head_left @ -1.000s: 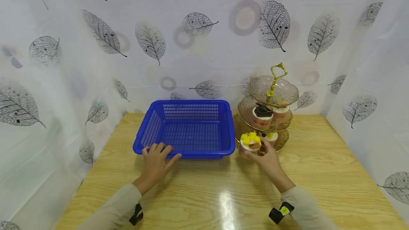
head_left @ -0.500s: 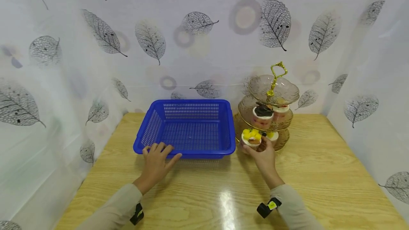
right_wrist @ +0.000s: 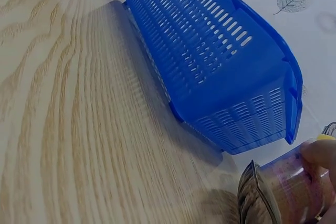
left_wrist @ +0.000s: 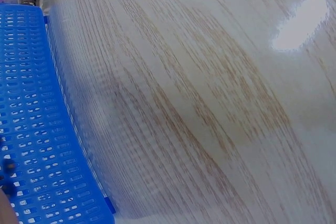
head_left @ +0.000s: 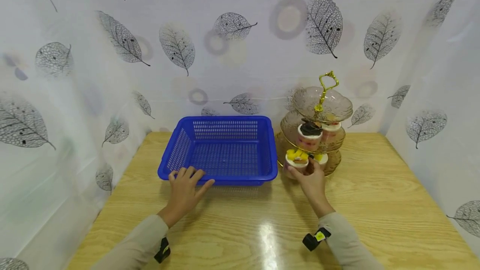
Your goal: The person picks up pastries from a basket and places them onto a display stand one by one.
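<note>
My right hand point(head_left: 314, 181) pinches a dessert cup point(head_left: 296, 166) topped with yellow fruit cubes, thumb in front and fingers at its right side. The cup is at the front edge of the bottom tier of a three-tier glass cake stand point(head_left: 333, 166). In the right wrist view, the cup point(right_wrist: 300, 187) sits against the tier's ribbed rim; whether its base rests fully there cannot be told. My left hand point(head_left: 183, 195) rests on the front rim of a blue plastic basket point(head_left: 225, 180), fingertips over the rim and thumb spread along it.
Another yellow-topped cup point(head_left: 321, 159) stands behind on the bottom tier. The middle tier bears a cup with dark chocolate topping point(head_left: 309, 136) and a red-topped one point(head_left: 331, 132). A gold handle point(head_left: 329, 81) tops the stand. A leaf-printed curtain point(head_left: 225, 61) backs the wooden table point(head_left: 232, 228).
My right hand has moved the fruit-topped cup slightly back and right, onto or against the bottom tier, while its wrist swung left. My left hand stays on the basket rim.
</note>
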`<action>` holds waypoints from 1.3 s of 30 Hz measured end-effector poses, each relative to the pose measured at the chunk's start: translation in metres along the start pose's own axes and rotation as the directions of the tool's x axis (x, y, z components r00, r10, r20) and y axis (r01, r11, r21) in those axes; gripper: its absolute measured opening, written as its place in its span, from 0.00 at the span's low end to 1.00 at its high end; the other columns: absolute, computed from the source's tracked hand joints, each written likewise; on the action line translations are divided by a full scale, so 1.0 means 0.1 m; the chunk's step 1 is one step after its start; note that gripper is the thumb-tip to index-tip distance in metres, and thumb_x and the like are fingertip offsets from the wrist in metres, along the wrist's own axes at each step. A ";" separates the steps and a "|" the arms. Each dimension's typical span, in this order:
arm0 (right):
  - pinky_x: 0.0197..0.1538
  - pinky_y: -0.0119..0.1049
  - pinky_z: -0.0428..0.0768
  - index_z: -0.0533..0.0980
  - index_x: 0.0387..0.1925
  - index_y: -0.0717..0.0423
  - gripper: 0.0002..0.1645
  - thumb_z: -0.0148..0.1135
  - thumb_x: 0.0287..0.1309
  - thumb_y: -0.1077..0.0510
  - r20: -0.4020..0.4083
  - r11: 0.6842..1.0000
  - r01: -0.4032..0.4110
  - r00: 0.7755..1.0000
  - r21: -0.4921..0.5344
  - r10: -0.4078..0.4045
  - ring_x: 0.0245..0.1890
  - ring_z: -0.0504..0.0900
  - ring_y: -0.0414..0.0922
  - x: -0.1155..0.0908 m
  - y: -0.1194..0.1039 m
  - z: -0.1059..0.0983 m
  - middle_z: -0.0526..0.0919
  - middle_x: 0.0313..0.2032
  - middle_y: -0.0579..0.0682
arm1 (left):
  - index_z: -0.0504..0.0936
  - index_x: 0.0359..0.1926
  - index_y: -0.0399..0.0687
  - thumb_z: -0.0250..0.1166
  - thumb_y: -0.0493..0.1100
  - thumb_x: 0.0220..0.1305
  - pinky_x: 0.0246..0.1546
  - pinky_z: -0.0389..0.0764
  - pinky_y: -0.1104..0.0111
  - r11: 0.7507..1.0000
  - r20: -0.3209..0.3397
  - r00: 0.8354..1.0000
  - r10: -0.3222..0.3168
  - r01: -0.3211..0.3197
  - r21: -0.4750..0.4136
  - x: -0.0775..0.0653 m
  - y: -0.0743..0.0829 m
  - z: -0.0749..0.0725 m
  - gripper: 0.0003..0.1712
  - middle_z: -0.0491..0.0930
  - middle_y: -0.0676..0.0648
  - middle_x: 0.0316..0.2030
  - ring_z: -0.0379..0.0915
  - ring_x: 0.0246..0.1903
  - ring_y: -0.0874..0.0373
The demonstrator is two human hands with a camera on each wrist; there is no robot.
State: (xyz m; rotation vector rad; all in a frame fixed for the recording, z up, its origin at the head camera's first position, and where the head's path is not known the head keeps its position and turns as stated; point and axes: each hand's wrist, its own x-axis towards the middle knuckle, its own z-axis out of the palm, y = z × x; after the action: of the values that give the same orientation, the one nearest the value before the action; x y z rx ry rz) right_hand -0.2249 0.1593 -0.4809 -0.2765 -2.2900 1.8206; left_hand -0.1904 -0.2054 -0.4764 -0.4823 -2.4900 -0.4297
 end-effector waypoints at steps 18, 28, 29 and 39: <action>0.48 0.55 0.70 0.74 0.50 0.71 0.37 0.76 0.44 0.50 -0.124 0.926 0.172 0.967 -0.336 -0.224 0.47 0.75 0.62 0.12 0.07 -0.02 0.78 0.46 0.68 | 0.82 0.39 0.50 0.64 0.61 0.59 0.46 0.56 0.42 1.000 0.009 1.000 -0.007 0.007 0.000 0.01 -0.01 0.00 0.20 0.77 0.47 0.34 0.68 0.37 0.47; 0.49 0.58 0.68 0.74 0.50 0.71 0.39 0.77 0.42 0.50 -0.154 0.903 0.195 0.950 -0.384 -0.271 0.47 0.72 0.64 0.11 0.07 -0.01 0.73 0.45 0.70 | 0.81 0.39 0.51 0.61 0.63 0.61 0.46 0.56 0.42 1.000 0.016 1.000 -0.006 0.006 -0.004 0.00 0.00 -0.01 0.22 0.76 0.48 0.34 0.68 0.37 0.47; 0.50 0.59 0.68 0.74 0.50 0.71 0.39 0.77 0.42 0.49 -0.157 0.902 0.194 0.950 -0.386 -0.271 0.48 0.72 0.64 0.11 0.07 -0.01 0.73 0.45 0.70 | 0.81 0.39 0.51 0.61 0.63 0.61 0.46 0.56 0.42 1.000 0.015 1.000 -0.005 0.005 -0.003 0.00 0.00 -0.01 0.22 0.76 0.48 0.34 0.68 0.37 0.47; 0.51 0.61 0.68 0.73 0.52 0.70 0.40 0.77 0.42 0.50 -0.171 0.897 0.181 0.948 -0.403 -0.268 0.49 0.72 0.66 0.15 0.07 0.02 0.73 0.47 0.71 | 0.82 0.39 0.50 0.61 0.63 0.61 0.46 0.55 0.42 1.000 0.025 1.000 -0.011 0.011 -0.003 0.00 0.00 -0.02 0.22 0.76 0.47 0.34 0.68 0.37 0.47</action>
State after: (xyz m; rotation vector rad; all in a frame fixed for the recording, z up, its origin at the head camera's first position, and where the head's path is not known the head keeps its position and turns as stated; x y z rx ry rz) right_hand -0.2397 0.1626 -0.4881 -0.2442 -2.3826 1.1596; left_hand -0.1896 -0.2062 -0.4750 -0.4785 -2.5176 -0.4347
